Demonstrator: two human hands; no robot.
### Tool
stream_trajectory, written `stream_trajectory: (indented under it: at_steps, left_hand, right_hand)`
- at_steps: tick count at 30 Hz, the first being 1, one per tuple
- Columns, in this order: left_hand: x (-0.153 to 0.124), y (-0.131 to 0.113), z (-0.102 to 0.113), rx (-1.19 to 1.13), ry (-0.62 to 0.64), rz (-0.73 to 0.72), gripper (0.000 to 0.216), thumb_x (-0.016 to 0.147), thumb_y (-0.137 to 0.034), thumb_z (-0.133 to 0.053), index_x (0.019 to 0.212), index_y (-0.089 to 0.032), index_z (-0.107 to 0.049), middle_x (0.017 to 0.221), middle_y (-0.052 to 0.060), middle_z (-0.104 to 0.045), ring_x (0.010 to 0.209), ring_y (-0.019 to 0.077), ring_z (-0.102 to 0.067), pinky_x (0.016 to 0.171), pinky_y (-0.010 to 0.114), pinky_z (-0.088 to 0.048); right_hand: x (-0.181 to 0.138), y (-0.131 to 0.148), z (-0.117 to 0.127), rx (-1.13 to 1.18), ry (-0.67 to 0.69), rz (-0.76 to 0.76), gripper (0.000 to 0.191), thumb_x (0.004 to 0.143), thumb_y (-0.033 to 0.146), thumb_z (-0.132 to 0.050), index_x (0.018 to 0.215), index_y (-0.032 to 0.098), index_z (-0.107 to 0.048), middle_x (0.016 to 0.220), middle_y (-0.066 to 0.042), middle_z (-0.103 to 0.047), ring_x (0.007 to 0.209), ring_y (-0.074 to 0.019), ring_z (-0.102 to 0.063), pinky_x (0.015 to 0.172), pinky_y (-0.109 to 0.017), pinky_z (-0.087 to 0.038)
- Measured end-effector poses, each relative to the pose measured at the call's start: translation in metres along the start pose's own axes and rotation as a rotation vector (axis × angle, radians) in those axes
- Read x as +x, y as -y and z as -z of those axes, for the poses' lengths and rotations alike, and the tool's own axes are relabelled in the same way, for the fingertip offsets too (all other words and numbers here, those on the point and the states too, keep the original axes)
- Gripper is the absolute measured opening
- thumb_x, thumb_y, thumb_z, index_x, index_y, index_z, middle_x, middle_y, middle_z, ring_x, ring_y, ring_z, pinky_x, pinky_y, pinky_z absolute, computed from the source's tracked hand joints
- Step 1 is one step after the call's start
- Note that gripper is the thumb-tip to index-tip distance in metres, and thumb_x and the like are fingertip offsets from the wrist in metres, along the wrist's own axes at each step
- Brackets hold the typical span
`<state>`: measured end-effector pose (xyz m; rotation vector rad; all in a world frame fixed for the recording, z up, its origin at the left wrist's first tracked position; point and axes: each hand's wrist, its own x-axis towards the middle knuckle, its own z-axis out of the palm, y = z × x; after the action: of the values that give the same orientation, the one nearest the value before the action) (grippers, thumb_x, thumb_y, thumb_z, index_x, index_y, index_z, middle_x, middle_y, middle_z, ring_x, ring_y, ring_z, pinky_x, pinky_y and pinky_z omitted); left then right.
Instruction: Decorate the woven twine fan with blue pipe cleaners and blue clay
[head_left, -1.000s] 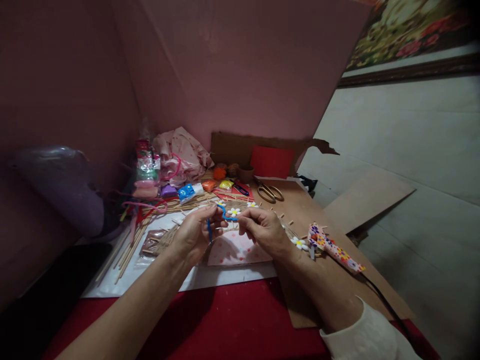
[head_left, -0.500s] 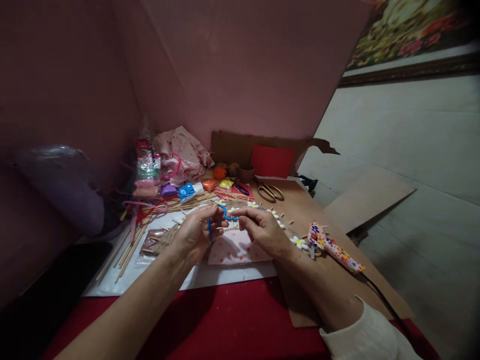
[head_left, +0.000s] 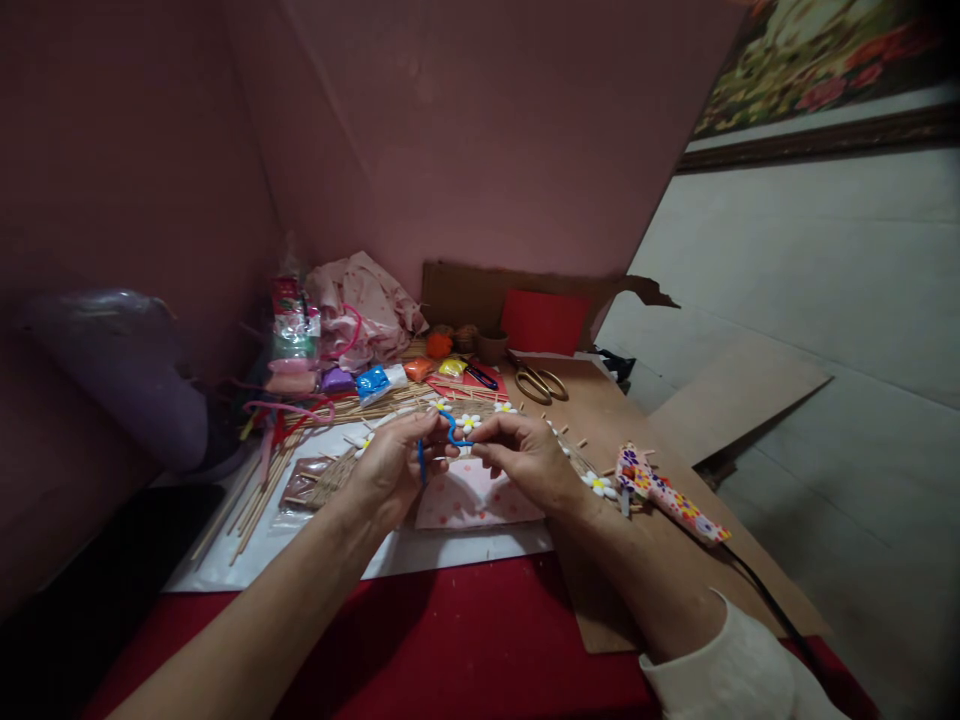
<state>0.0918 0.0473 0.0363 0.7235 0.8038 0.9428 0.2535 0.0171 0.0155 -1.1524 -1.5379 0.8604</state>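
Observation:
A bent blue pipe cleaner (head_left: 453, 430) spans the gap between my two hands. My left hand (head_left: 396, 455) pinches it, and one end hangs down below the fingers. At its other end, the fingertips of my right hand (head_left: 525, 455) are closed on it. Beneath both hands lies a twine-woven stick piece (head_left: 337, 478), edged with white-and-yellow flowers (head_left: 470, 423) and partly hidden by my hands. Pink dotted fabric (head_left: 480, 500) sits at its centre.
A flower-patterned glue gun (head_left: 667, 500) lies on brown cardboard (head_left: 600, 400) at the right, its cord trailing forward. Gold-handled scissors (head_left: 540, 382) rest farther back. Thin sticks (head_left: 251, 505) and bagged coloured clay (head_left: 373, 384) are at the left and back.
My right fingertips have shifted slightly down, and the blue pipe cleaner's curve has changed a little. My left hand stays nearly in place, still pinching.

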Motion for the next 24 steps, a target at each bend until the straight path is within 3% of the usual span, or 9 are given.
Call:
stream_trajectory:
  at_steps: [10,18,24]
  left_hand:
    - [-0.0009,-0.0004,-0.0021,0.020,-0.015,0.011,0.015,0.082,-0.012,-0.050,0.070,-0.010,-0.059,0.061,0.002,-0.060,0.049,0.0091,-0.057,0.047,0.020,-0.043]
    - [-0.0011,0.0001,-0.0006,0.022,-0.008,0.015,0.011,0.081,-0.014,-0.053,0.073,-0.011,-0.060,0.064,0.003,-0.062,0.051,0.0104,-0.059,0.047,0.020,-0.043]
    - [-0.0001,-0.0007,-0.0006,0.015,0.000,0.028,0.013,0.081,-0.013,-0.051,0.072,-0.011,-0.059,0.062,0.003,-0.060,0.048,0.0098,-0.057,0.045,0.020,-0.042]
  right_hand:
    - [0.0002,0.0047,0.0001,0.008,-0.025,-0.015,0.005,0.073,0.018,-0.063,0.072,0.014,-0.066,0.057,0.002,-0.058,0.046,-0.0077,-0.051,0.044,-0.021,-0.042]
    - [0.0005,0.0060,0.0016,-0.004,0.011,0.002,0.015,0.080,0.024,-0.058,0.083,0.014,-0.068,0.061,0.001,-0.058,0.046,-0.0071,-0.051,0.043,-0.020,-0.042]
    - [0.0005,0.0064,0.0009,-0.003,-0.021,0.022,0.017,0.080,0.028,-0.058,0.076,0.013,-0.066,0.057,0.002,-0.055,0.044,-0.0067,-0.049,0.041,-0.019,-0.040]
